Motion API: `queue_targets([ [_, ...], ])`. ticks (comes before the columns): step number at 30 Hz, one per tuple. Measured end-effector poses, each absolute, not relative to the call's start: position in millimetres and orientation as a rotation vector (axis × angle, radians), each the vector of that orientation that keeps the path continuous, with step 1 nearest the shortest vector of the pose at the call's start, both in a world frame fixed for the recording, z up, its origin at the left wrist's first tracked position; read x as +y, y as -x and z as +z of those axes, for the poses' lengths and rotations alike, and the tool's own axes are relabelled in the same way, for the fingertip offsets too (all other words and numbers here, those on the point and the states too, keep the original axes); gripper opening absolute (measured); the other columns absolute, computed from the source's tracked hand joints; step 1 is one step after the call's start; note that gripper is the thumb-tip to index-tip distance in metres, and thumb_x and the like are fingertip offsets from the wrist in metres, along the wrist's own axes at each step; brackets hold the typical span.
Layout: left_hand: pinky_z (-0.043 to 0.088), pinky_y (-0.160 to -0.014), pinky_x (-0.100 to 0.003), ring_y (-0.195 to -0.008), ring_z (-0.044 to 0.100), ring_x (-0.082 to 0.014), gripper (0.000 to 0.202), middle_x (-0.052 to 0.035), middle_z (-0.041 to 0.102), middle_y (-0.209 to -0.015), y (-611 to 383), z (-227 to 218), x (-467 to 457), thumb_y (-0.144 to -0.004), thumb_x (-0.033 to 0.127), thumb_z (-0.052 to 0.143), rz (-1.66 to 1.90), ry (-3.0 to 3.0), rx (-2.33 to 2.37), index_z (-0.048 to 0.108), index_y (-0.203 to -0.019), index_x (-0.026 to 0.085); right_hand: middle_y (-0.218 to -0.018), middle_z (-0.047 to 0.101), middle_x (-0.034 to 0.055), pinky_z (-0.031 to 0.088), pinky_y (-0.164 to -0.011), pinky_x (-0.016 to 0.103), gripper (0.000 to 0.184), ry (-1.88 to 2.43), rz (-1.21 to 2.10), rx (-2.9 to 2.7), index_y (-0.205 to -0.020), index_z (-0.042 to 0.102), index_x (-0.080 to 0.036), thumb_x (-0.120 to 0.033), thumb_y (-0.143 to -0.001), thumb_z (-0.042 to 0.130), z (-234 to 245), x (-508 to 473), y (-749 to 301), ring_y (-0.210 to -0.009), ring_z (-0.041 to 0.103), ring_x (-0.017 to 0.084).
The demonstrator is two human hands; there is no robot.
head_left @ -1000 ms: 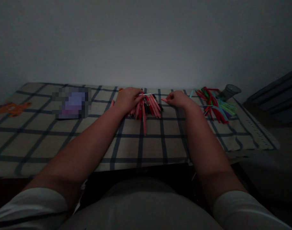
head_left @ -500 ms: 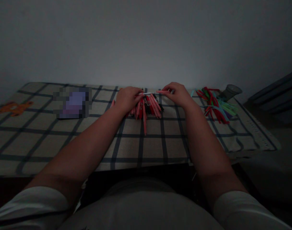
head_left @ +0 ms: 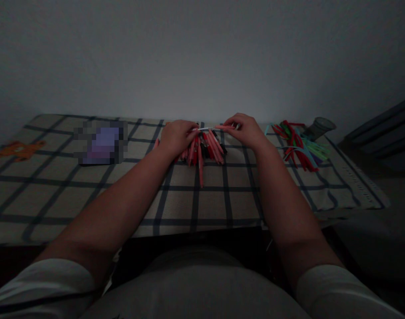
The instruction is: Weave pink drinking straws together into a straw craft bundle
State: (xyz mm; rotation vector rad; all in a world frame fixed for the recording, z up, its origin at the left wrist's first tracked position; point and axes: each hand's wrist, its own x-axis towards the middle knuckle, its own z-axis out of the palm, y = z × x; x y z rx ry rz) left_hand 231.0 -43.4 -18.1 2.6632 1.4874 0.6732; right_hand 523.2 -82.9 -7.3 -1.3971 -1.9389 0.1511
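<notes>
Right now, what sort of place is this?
Probably a room in a home: a plain wall behind, a checked cloth, and on it a heap of pink, red and black sticks.

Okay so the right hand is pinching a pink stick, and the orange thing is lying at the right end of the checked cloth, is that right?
Not quite: the orange thing lies at the left end of the checked cloth, as the head view shows. The right hand is indeed pinching a pink stick.
</notes>
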Motion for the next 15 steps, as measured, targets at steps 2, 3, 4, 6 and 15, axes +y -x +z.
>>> queue_targets([
  [2,0.058,-0.104,-0.043,-0.130,0.081,-0.0348,0.040,-0.0126,0.091,-0.138,-231.0,-19.3,-41.6,-0.119,0.046,0.061,0.674,-2.666,1.483,0.090,-0.139,0.029,-0.102,0.081,0.0104,0.060,-0.097,0.048,0.014,1.396,0.159,-1.934,-0.097,0.086,-0.024,-0.038,-0.098,0.090,-7.5,-82.7,-522.8,-0.096,0.068,0.029],
  [3,0.058,-0.103,-0.043,-0.130,0.081,-0.0347,0.040,-0.0122,0.091,-0.137,-230.9,-19.9,-40.8,-0.119,0.046,0.061,0.681,-2.670,1.478,0.090,-0.139,0.029,-0.102,0.080,0.0104,0.060,-0.096,0.048,0.016,1.395,0.161,-1.932,-0.097,0.086,-0.024,-0.040,-0.098,0.090,-7.6,-82.6,-522.6,-0.096,0.068,0.029],
  [4,0.058,-0.102,-0.042,-0.129,0.081,-0.0343,0.039,-0.0118,0.092,-0.136,-230.8,-20.4,-40.3,-0.119,0.046,0.061,0.690,-2.673,1.473,0.090,-0.138,0.030,-0.102,0.080,0.0104,0.060,-0.096,0.048,0.018,1.393,0.164,-1.931,-0.096,0.086,-0.024,-0.041,-0.099,0.090,-7.7,-82.5,-522.4,-0.096,0.068,0.029],
  [6,0.058,-0.102,-0.041,-0.128,0.081,-0.0333,0.039,-0.0108,0.092,-0.136,-230.7,-21.1,-40.0,-0.119,0.046,0.061,0.710,-2.680,1.469,0.090,-0.138,0.030,-0.102,0.080,0.0104,0.059,-0.095,0.047,0.019,1.386,0.165,-1.936,-0.096,0.087,-0.025,-0.043,-0.099,0.090,-7.9,-82.4,-522.2,-0.097,0.068,0.029],
  [15,0.057,-0.104,-0.043,-0.130,0.081,-0.0350,0.042,-0.0128,0.091,-0.137,-232.2,-17.1,-45.8,-0.119,0.046,0.059,0.679,-2.686,1.479,0.090,-0.140,0.027,-0.106,0.080,0.0114,0.057,-0.095,0.046,0.013,1.400,0.149,-1.971,-0.100,0.087,-0.024,-0.037,-0.101,0.088,-10.1,-81.2,-522.0,-0.097,0.066,0.029],
])
